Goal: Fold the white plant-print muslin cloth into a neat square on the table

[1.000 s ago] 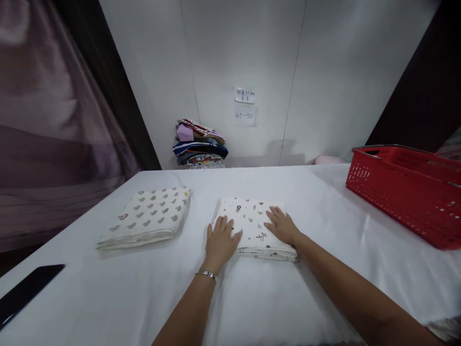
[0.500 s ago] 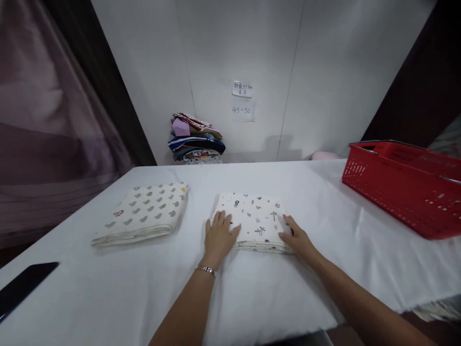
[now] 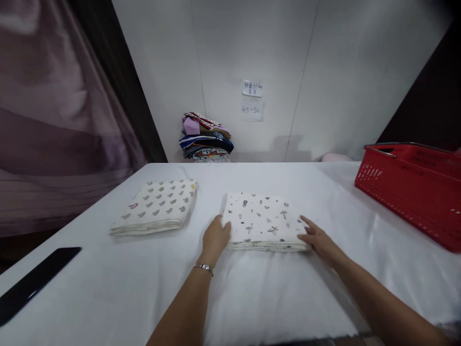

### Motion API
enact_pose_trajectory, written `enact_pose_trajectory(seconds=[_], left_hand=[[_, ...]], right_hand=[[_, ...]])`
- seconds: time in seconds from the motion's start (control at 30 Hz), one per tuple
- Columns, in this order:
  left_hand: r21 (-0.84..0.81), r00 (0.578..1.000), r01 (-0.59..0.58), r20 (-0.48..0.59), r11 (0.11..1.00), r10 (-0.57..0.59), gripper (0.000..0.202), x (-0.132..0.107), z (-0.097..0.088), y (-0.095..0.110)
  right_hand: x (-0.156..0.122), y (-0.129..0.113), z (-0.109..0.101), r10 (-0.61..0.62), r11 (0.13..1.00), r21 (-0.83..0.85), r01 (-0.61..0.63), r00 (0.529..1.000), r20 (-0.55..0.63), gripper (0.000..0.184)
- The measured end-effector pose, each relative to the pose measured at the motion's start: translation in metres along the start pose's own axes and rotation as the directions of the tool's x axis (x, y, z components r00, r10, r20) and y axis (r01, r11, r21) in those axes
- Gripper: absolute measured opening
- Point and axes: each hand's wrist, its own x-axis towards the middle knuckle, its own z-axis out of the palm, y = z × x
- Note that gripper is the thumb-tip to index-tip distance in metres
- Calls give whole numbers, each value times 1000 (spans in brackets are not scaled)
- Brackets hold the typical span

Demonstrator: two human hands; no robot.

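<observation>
Folded cloth w/ palm-tree print (image 3: 262, 218) lies flat on the white-covered table (image 3: 270, 293), approx. centre, between your hands. Layers show along the near edge; top face looks smooth, no major creases noted.

L hand (image 3: 216, 236): at the cloth's left side, toward the near corner, fingers part bent, thumb by the top edge. R hand (image 3: 322, 242): at the right side, nr. the front corner, thumb and forefinger spread apart at the edge. Whether either hand pinches the layers or merely rests against them, can't tell; undersides of fingers hidden.

Step in hand, in my judgement: squaring up the sides of a finished fold. Next move, if you shift the bundle, calls for an equal hold both sides, fingers under the lowest layer, thumbs on top, kept level so the layers don't slip. Check near edge first: layers there look slightly uneven toward the R corner.

Surroundings: second folded cloth w/ grey print (image 3: 158, 204) lies to your left, well apart from the first, its layered edge also facing you. Black flat object (image 3: 38, 283), poss. a phone, at near left. Red basket (image 3: 410, 192) at far right; contents not visible. Textile stack (image 3: 207, 137) stands at the back, by the wall.
</observation>
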Motion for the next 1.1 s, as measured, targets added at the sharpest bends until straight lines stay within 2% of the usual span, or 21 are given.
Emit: enact_pose_trajectory(seconds=[0.13,0.2,0.27,0.37,0.47,0.53,0.6,0.7,0.8,0.97,1.03,1.1], left_hand=[[-112,978,-84,183,990,103,54,-26,15,20],[-123,959,-138,232,983,164,53,-37,21,28],[-122,950,-159,251,980,185,52,-43,22,33],[-148,946,-143,271,979,180,50,-45,21,34],[-143,950,-129,265,981,164,52,-42,20,33],[-121,953,-136,254,983,163,53,-41,21,32],[-105,954,-145,248,984,168,55,-41,24,31],[-96,955,-152,240,984,171,56,-41,28,30],[-104,957,-159,228,982,179,53,-40,29,27],[-234,924,-198,278,952,261,39,-25,23,14],[-248,943,-183,230,951,241,31,-13,17,7],[-209,979,-137,120,968,164,27,2,12,0]], right_hand=[[39,9,-53,90,991,-89,-102,988,-129,71],[55,6,-71,85,939,-317,-131,984,-154,63],[63,-2,-72,-18,845,-530,-71,987,-160,53],[61,-21,-40,-200,768,-632,107,977,-78,46],[54,-44,16,-292,733,-608,306,948,125,46],[53,-59,54,-316,706,-578,410,912,261,50],[57,-72,87,-315,682,-564,466,883,349,52],[65,-83,124,-270,628,-584,515,847,457,54],[67,-82,144,-214,564,-628,536,830,516,55],[65,-75,149,-231,530,-641,555,822,520,55],[64,-76,148,-218,551,-638,538,831,511,54],[59,-78,147,-196,587,-627,512,841,504,54]])
